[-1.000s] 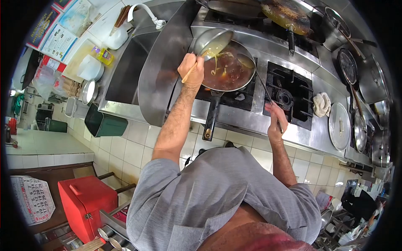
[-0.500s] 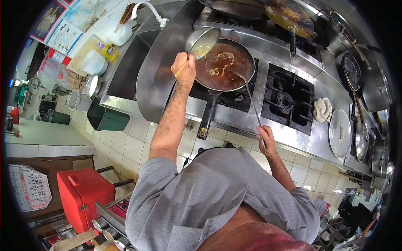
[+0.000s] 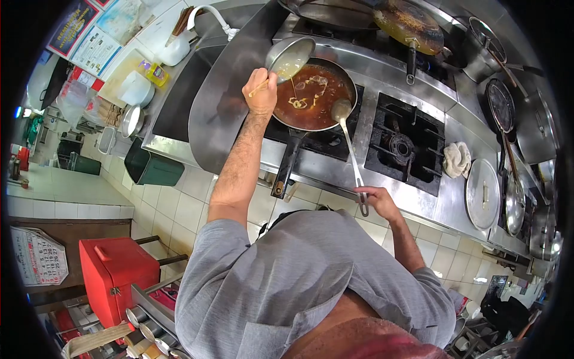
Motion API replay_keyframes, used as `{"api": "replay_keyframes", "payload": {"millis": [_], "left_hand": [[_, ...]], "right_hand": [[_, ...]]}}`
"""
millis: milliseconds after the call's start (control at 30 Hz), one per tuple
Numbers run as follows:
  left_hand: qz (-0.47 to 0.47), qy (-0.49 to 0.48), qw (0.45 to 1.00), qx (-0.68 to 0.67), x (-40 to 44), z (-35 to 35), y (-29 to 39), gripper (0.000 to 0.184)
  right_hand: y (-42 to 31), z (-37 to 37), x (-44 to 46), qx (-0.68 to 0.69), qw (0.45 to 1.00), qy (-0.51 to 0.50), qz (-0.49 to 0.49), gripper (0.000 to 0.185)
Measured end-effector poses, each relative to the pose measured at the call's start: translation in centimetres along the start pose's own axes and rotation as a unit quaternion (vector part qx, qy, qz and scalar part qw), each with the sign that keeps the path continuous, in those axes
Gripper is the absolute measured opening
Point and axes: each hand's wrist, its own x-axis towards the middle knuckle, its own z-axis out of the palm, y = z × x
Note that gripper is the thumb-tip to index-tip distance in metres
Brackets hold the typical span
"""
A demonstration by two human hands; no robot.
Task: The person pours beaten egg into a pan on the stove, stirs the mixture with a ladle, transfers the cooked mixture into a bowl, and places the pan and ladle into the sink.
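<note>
My left hand grips a metal bowl by its near edge and tilts it over the far left of a frying pan. Pale yellow liquid, like beaten egg, runs from the bowl in a thin stream. A thin light-coloured stick, perhaps a chopstick, is also held in that hand. Reddish-brown broth fills the pan, with pale yellow ribbons on its surface. My right hand pinches the slotted handle of a ladle. The ladle's round head is at the pan's right side, back upward.
An unoccupied burner is right of the pan. Beyond it lie a folded cloth and a round lid. Another pan sits on the back burner. A curved metal guard stands left, beside the sink. The pan's handle points toward me.
The ladle's head has come up into view at the pan's right side, turned back upward. My right hand has shifted slightly left and loosened to a pinch. The bowl stays tilted, still pouring.
</note>
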Motion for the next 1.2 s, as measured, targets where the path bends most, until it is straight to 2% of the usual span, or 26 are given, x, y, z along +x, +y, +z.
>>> {"api": "replay_keyframes", "payload": {"millis": [33,100,133,167,200,267,333,367,400,467,500,567,667,700,800,833,900,1067,1167,1200], "left_hand": [[-0.002,-0.009,1.000,0.005,0.0,-0.1,0.2,0.020],[-0.005,-0.016,1.000,0.009,0.1,-0.1,0.6,0.019],[-0.007,-0.014,1.000,-0.008,0.2,0.0,0.6,0.023],[-0.009,-0.012,1.000,-0.026,0.3,0.0,0.7,0.026],[-0.009,-0.011,1.000,-0.025,0.3,0.1,0.6,0.026],[0.037,-0.016,0.999,0.007,0.7,0.3,0.2,0.020],[0.047,-0.017,0.999,0.008,1.2,0.4,0.4,0.021],[0.056,-0.021,0.998,0.007,1.3,0.5,0.5,0.021],[0.056,-0.021,0.998,0.006,1.5,0.6,0.7,0.021],[0.079,-0.030,0.996,0.003,1.7,0.7,1.3,0.021],[0.078,-0.030,0.996,0.003,1.8,0.7,1.8,0.021],[0.090,-0.023,0.995,-0.023,1.9,0.5,3.2,0.022],[0.068,0.002,0.998,-0.016,1.8,1.2,3.8,0.022],[0.072,-0.002,0.997,-0.030,1.8,1.3,3.7,0.022],[0.101,-0.016,0.995,0.013,0.8,2.0,2.2,0.023],[0.100,-0.019,0.995,0.011,0.5,2.0,2.2,0.023],[0.054,0.019,0.998,-0.010,0.6,2.1,2.4,0.021],[0.021,0.044,0.999,0.008,1.6,1.7,2.0,0.023],[-0.198,0.025,0.979,-0.038,0.0,3.2,0.0,0.022],[-0.196,0.028,0.979,-0.041,0.0,3.4,-0.4,0.022]], "right_hand": [[0.0,-0.2,0.1,0.000,1.000,-0.001,-0.001,0.025],[-0.2,-0.7,0.5,0.005,0.991,0.082,0.101,0.015],[-1.3,-0.5,0.5,0.004,0.992,0.081,0.100,0.015],[-2.8,0.0,0.6,-0.116,0.974,0.174,0.086,0.016],[-3.6,0.3,0.5,-0.233,0.934,0.263,0.070,0.018],[-4.2,-0.2,0.8,-0.263,0.925,0.271,0.044,0.026],[-6.1,-0.8,1.0,-0.248,0.931,0.269,0.008,0.032],[-5.6,-1.6,1.7,-0.221,0.933,0.269,-0.088,0.037],[-6.6,-2.2,2.4,-0.234,0.917,0.280,-0.159,0.033],[-8.5,-3.0,4.1,-0.284,0.882,0.296,-0.231,0.033],[-9.0,-3.3,5.3,-0.285,0.882,0.296,-0.231,0.033],[-9.5,-3.1,7.2,-0.202,0.920,0.297,-0.155,0.033],[-9.2,-1.0,7.9,-0.178,0.943,0.265,-0.096,0.034],[-8.7,-0.2,7.9,-0.140,0.952,0.252,-0.105,0.034],[-8.6,0.2,6.7,-0.123,0.964,0.230,-0.059,0.034],[-9.1,-0.2,6.1,-0.166,0.959,0.225,-0.045,0.034],[-9.2,-0.7,5.1,-0.185,0.956,0.220,-0.050,0.034],[-7.5,-1.0,3.5,-0.217,0.950,0.216,-0.057,0.035],[-7.9,0.1,3.0,-0.211,0.947,0.243,-0.002,0.035],[-7.9,0.2,3.2,-0.212,0.946,0.246,-0.004,0.035]]}}
